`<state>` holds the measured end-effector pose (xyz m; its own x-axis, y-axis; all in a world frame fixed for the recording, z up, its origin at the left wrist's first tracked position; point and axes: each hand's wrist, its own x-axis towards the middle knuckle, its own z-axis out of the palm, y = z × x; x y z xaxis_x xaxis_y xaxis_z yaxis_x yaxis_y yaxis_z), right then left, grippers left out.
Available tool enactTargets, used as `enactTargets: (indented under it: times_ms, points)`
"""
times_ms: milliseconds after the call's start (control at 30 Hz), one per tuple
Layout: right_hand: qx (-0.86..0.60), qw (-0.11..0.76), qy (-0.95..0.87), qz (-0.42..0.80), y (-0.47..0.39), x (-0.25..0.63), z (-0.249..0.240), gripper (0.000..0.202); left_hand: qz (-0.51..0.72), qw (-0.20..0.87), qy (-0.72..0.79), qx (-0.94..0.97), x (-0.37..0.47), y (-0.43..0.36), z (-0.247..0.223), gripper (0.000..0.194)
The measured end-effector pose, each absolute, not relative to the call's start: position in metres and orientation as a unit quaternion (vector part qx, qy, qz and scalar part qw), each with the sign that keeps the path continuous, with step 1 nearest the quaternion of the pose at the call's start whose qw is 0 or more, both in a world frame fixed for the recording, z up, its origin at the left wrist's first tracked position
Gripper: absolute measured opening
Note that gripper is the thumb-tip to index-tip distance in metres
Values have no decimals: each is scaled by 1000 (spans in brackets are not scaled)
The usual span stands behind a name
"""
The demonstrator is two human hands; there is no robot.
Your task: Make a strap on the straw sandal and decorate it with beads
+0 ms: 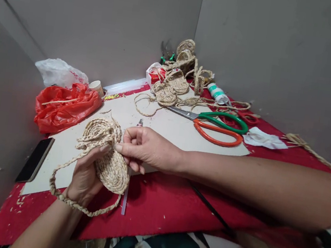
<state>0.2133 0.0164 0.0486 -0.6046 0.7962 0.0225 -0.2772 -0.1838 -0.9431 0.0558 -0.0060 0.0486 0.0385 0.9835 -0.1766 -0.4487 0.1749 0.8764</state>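
A braided straw piece [112,170] made of coiled oval loops is held over the front of the table. My left hand [86,174] grips it from below and the left, thumb lying across its middle. A loose braided cord loops from the piece down past my left wrist. My right hand [140,149] pinches at the piece's right edge near the middle, with thumb and forefinger together; what lies between the fingertips is too small to make out. A glue gun's tip [140,123] with a pinkish part shows just behind my right hand, mostly hidden.
Scissors [197,116] with green and orange handles lie on a pale board [118,107]. Behind are more straw coils [168,91] and a thread roll [218,93]. A red plastic bag [65,110] and a phone [35,159] are at left, white cloth [265,139] at right.
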Motion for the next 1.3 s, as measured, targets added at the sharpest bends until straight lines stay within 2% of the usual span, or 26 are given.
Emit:
enactTargets:
  times_ms: [267,433,700,867,967,1067,1300]
  points:
    - [-224,298,-489,789,15,210,50,50,478,718,396,314,50,-10,52,26]
    - [-213,292,-488,794,12,206,44,51,448,737,376,338,45,-11,51,32]
    - [-186,316,-518,773,6,207,47,45,462,740,363,326,43,-15,54,32]
    - [-196,285,-557,755,9,213,52,21,511,708,366,322,42,-9,60,27]
    - [-222,325,-562,727,13,216,56,21,545,685,365,317,41,-7,63,26]
    - [-226,394,-546,704,13,217,59,32,554,674,383,305,40,-7,61,30]
    - [-240,460,-519,679,5,215,59,37,566,639,423,304,43,-6,48,38]
